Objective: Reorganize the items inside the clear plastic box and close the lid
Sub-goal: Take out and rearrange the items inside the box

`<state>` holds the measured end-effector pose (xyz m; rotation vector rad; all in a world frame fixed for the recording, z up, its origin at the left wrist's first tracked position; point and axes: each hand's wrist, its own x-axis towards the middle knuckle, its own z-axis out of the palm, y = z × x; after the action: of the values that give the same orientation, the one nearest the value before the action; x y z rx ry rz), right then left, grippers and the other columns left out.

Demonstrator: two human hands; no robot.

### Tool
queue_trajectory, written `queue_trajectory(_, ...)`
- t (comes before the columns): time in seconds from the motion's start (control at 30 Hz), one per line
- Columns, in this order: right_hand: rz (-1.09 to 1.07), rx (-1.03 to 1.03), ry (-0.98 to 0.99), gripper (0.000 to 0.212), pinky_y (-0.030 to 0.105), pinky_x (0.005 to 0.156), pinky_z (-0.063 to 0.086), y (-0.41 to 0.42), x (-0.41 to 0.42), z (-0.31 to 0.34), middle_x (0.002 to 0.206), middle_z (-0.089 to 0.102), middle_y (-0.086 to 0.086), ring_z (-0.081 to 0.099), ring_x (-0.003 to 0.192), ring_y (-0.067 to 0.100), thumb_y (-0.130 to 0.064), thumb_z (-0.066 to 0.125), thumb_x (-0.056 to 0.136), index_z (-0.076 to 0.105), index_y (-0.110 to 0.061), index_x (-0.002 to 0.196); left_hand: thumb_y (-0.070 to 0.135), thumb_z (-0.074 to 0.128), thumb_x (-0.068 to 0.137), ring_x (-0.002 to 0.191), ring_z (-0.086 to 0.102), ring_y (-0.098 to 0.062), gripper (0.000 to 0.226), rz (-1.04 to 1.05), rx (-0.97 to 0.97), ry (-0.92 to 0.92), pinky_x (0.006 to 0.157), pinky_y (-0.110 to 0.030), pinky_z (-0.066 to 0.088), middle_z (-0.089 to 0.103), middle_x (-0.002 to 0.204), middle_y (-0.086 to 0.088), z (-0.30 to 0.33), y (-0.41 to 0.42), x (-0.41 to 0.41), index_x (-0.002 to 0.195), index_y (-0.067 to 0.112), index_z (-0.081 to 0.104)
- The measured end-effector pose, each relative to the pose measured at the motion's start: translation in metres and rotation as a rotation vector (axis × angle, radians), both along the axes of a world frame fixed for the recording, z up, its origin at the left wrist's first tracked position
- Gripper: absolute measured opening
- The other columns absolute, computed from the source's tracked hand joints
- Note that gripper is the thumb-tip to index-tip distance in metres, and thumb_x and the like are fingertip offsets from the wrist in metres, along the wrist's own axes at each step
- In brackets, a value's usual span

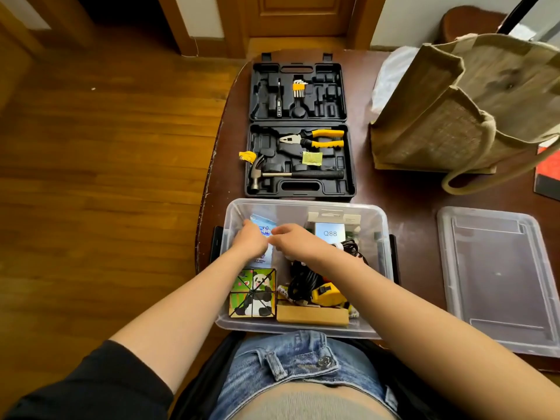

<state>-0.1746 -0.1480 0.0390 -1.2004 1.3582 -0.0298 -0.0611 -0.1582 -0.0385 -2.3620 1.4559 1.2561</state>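
The box (306, 207) stands open at the near edge of the bench (403, 192), directly in front of the person. Its lid (497, 277) lies flat on the bench to the right of the box, apart from it.

Both hands reach into the far left part of the box. The left hand (250, 242) and the right hand (292, 237) sit close together over a light blue packet (263, 230). Fingers of both hands touch the packet, but whether either hand is closed on it cannot be told.

Contents of the box:
- A panda cube (253, 294) sits in the near left corner.
- A wooden block (312, 316) lies along the near wall, just right of the cube.
- A yellow tape measure (328, 294) rests beside and behind the block.
- A coiled black cable (300, 283) lies in the middle, partly under the right forearm.
- A white carton marked Q88 (330, 231) stands against the far wall, at the right.

Beyond the box, a black tool case (298, 125) lies open on the bench. Its near half holds a hammer (281, 174) and yellow-handled pliers (315, 138). Its far half holds a set of hex keys (298, 89).

A jute bag (454, 116) stands at the far right of the bench. The floor (106, 147) at the left is wood.
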Motion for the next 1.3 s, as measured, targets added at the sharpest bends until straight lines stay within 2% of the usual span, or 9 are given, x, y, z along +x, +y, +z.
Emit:
queue_trajectory(0.07, -0.098, 0.085, 0.036, 0.026, 0.025, 0.051, 0.028, -0.006, 0.013, -0.013, 0.065, 0.037, 0.005, 0.033, 0.057, 0.016, -0.003, 0.045, 0.093, 0.045, -0.01, 0.068, 0.002, 0.049, 0.09, 0.114, 0.054, -0.037, 0.045, 0.016, -0.032, 0.041, 0.09, -0.041, 0.047, 0.053, 0.128, -0.024, 0.0, 0.0, 0.001, 0.132, -0.006, 0.036)
queue_trajectory(0.13, -0.158, 0.142, 0.046, 0.033, 0.021, 0.051, 0.03, -0.012, 0.02, -0.029, 0.067, 0.034, 0.0, 0.032, 0.056, 0.01, -0.004, 0.039, 0.096, 0.036, -0.016, 0.066, 0.004, 0.049, 0.091, 0.112, 0.055, -0.036, 0.041, 0.088, -0.068, 0.089, 0.092, -0.044, 0.048, 0.054, 0.127, -0.022, -0.001, 0.002, 0.002, 0.131, -0.003, 0.039)
queue_trajectory(0.23, -0.248, 0.176, 0.082, 0.019, 0.018, 0.054, 0.031, -0.015, 0.024, -0.049, 0.073, 0.038, 0.002, 0.032, 0.058, 0.009, -0.005, 0.034, 0.098, 0.053, -0.007, 0.098, 0.007, 0.053, 0.09, 0.108, 0.057, -0.035, 0.04, 0.195, -0.111, 0.163, 0.09, -0.044, 0.05, 0.058, 0.121, -0.02, -0.001, 0.006, 0.003, 0.128, 0.0, 0.042)
queue_trajectory(0.3, -0.267, 0.178, 0.094, 0.034, 0.02, 0.053, 0.033, -0.016, 0.028, -0.061, 0.094, 0.053, 0.012, 0.041, 0.066, 0.016, -0.005, 0.034, 0.098, 0.048, 0.003, 0.128, 0.009, 0.057, 0.088, 0.108, 0.058, -0.034, 0.042, 0.233, -0.13, 0.192, 0.089, -0.042, 0.05, 0.06, 0.119, -0.018, -0.001, 0.009, 0.003, 0.127, 0.002, 0.042)
queue_trajectory(0.43, -0.422, 0.206, 0.069, 0.036, 0.023, 0.057, 0.036, -0.016, 0.033, -0.077, 0.106, 0.056, 0.012, 0.046, 0.09, 0.022, -0.015, 0.045, 0.098, 0.052, 0.004, 0.128, 0.006, 0.055, 0.089, 0.106, 0.059, -0.034, 0.035, 0.262, -0.151, 0.227, 0.089, -0.045, 0.051, 0.062, 0.117, -0.019, -0.002, 0.011, 0.004, 0.123, 0.001, 0.05)
queue_trajectory(0.6, -0.564, 0.282, -0.072, 0.042, 0.042, 0.101, 0.045, -0.012, 0.034, -0.083, 0.128, 0.058, 0.019, 0.057, 0.115, 0.032, -0.023, 0.052, 0.096, 0.051, 0.003, 0.129, 0.005, 0.051, 0.09, 0.106, 0.059, -0.035, 0.034, 0.245, -0.171, 0.239, 0.086, -0.041, 0.052, 0.061, 0.117, -0.02, 0.0, 0.013, 0.005, 0.123, -0.001, 0.052)
queue_trajectory(0.97, -0.633, 0.26, -0.064, 0.037, 0.04, 0.095, 0.048, -0.013, 0.032, -0.09, 0.128, 0.057, 0.021, 0.058, 0.114, 0.035, -0.013, 0.051, 0.097, 0.048, 0.004, 0.13, 0.01, 0.045, 0.094, 0.111, 0.055, -0.035, 0.037, 0.084, -0.131, 0.151, 0.092, -0.043, 0.048, 0.052, 0.129, -0.018, 0.007, 0.016, 0.004, 0.129, 0.003, 0.048)
queue_trajectory(1.13, -0.52, 0.196, 0.066, 0.038, 0.036, 0.094, 0.045, -0.014, 0.035, -0.093, 0.132, 0.053, 0.02, 0.052, 0.121, 0.033, -0.011, 0.044, 0.096, 0.048, 0.004, 0.131, 0.0, 0.039, 0.094, 0.11, 0.055, -0.015, 0.039, -0.076, -0.543, 0.19, 0.089, -0.021, 0.041, 0.058, 0.126, -0.006, 0.041, 0.018, 0.016, 0.125, 0.011, 0.059)
queue_trajectory(1.3, -0.448, 0.21, 0.147, 0.04, 0.034, 0.091, 0.045, -0.014, 0.039, -0.098, 0.132, 0.051, 0.021, 0.051, 0.121, 0.033, -0.007, 0.043, 0.094, 0.046, 0.004, 0.132, 0.007, 0.053, 0.093, 0.09, 0.051, -0.014, 0.025, 0.198, -0.78, 0.136, 0.076, -0.023, 0.039, 0.048, 0.106, 0.001, 0.05, 0.023, 0.048, 0.116, 0.012, 0.058)
